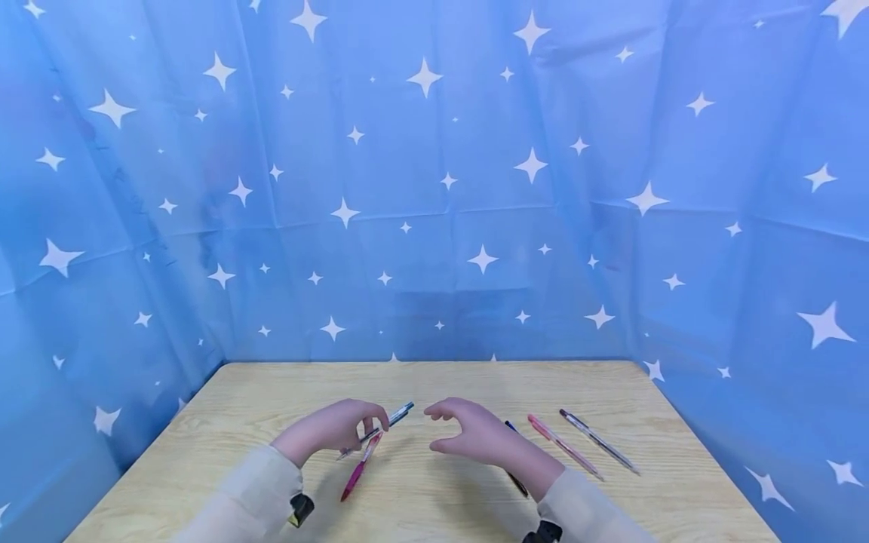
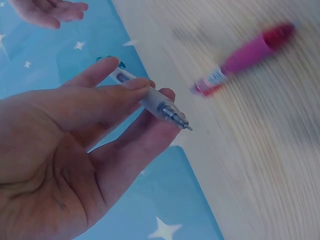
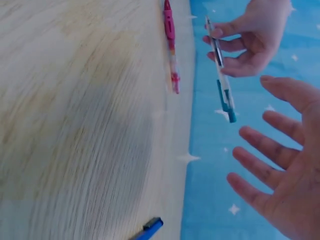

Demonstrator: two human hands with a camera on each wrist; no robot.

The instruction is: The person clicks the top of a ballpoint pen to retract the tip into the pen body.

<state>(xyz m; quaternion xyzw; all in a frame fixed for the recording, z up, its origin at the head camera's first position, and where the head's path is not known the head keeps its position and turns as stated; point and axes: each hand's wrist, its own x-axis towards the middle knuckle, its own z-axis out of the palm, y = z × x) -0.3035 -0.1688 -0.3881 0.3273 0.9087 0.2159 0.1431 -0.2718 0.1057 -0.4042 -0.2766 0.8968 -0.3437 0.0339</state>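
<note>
My left hand (image 1: 339,424) pinches a clear-barrelled pen with a teal clip end (image 3: 222,75) between thumb and fingers, above the table. In the left wrist view the pen's bare metal tip points away from the palm. Facing it, my right hand (image 1: 475,431) holds nothing; its fingers are spread in the right wrist view, apart from the teal pen's clip end. A magenta pen (image 1: 356,475) lies on the table just below the left hand. Under the right forearm lies a dark blue pen (image 1: 519,485), partly hidden by the wrist.
Right of the right hand, a pink pen (image 1: 566,448) and a clear pen with a dark purple end (image 1: 600,442) lie slanted on the wooden table (image 1: 475,383). A blue curtain with white stars (image 1: 434,188) surrounds the table's back and sides.
</note>
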